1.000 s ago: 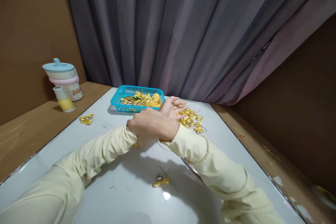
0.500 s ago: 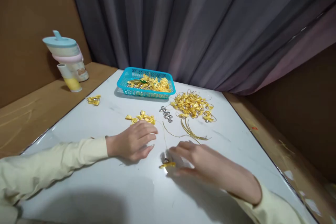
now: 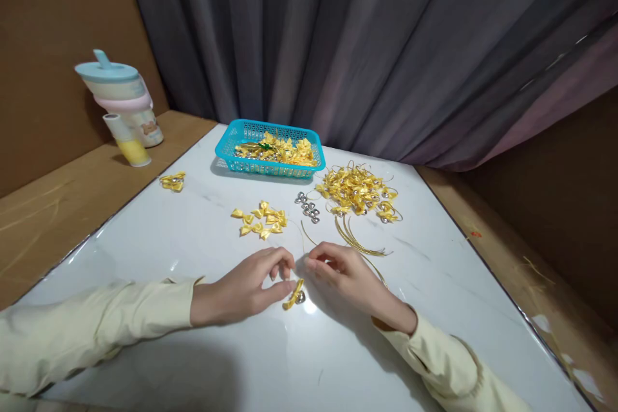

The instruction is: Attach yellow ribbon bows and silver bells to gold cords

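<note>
Yellow ribbon bow [image 3: 292,295] with silver bell [image 3: 300,298] lies on the white table [image 3: 226,360] between both hands: left hand [image 3: 244,284] half-open, thumb tip touching the bow; right hand [image 3: 347,273] pinching the thin gold cord [image 3: 303,246].

yellow bows [image 3: 261,221], turquoise basket [image 3: 232,161], grey curtain [image 3: 367,45]

basket [image 3: 226,156]: 1 | tumbler [image 3: 118,96], left of basket: 1 | small bottle [image 3: 126,141], left: 1 | loose bows [image 3: 261,222], in front: about 7 | bells [image 3: 309,207], in front: about 6 | belled bow [image 3: 294,295], farther in front: 1
</note>
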`<state>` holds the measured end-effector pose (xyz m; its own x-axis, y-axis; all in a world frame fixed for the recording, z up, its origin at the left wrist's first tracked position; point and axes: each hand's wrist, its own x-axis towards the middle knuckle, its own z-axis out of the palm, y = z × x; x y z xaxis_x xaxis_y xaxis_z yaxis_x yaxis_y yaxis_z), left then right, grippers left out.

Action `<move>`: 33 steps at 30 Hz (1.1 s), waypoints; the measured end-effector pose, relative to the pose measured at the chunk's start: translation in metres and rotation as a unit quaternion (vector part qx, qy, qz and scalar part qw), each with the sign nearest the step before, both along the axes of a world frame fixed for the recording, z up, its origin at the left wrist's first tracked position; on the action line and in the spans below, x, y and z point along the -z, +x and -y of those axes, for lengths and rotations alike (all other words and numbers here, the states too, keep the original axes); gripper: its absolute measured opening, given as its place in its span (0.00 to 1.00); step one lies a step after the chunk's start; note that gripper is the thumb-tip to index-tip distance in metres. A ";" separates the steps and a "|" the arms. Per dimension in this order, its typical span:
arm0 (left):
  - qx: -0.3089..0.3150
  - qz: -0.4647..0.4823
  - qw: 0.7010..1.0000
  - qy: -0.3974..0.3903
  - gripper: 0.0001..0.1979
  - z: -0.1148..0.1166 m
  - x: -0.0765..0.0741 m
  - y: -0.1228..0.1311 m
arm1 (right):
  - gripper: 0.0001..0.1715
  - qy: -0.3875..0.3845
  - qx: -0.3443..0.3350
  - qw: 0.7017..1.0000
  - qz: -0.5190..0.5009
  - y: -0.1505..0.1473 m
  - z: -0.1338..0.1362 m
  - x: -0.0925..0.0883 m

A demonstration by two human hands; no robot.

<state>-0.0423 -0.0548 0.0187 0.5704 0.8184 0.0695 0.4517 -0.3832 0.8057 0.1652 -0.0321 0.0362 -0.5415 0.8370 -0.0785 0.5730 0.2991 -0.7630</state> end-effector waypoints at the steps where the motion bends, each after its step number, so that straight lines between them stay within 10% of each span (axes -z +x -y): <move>1: -0.011 -0.022 0.999 0.027 0.08 0.003 0.000 0.001 | 0.13 -0.016 -0.015 1.000 0.006 0.002 -0.002 0.000; 6: -0.026 -0.137 0.978 0.155 0.13 0.012 0.006 0.007 | 0.23 -0.002 -0.143 0.988 0.051 0.013 -0.005 0.001; 12: 0.027 -0.167 0.974 0.149 0.10 0.011 0.016 0.011 | 0.01 0.040 -0.187 0.981 0.042 0.008 -0.001 0.009; 20: 0.064 -0.161 0.953 0.247 0.10 0.004 0.015 0.006 | 0.08 -0.120 -0.169 0.978 0.034 0.019 -0.009 -0.001; 33: 0.191 -0.111 0.777 0.589 0.07 -0.003 0.010 -0.005 | 0.17 -0.109 -0.011 0.992 -0.062 0.008 -0.009 0.014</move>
<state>-0.0469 -0.0522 0.0085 0.8608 0.0288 0.5081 0.2011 -0.9364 -0.2876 0.1736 -0.0233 0.0220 -0.5767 0.7949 -0.1885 0.4657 0.1303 -0.8753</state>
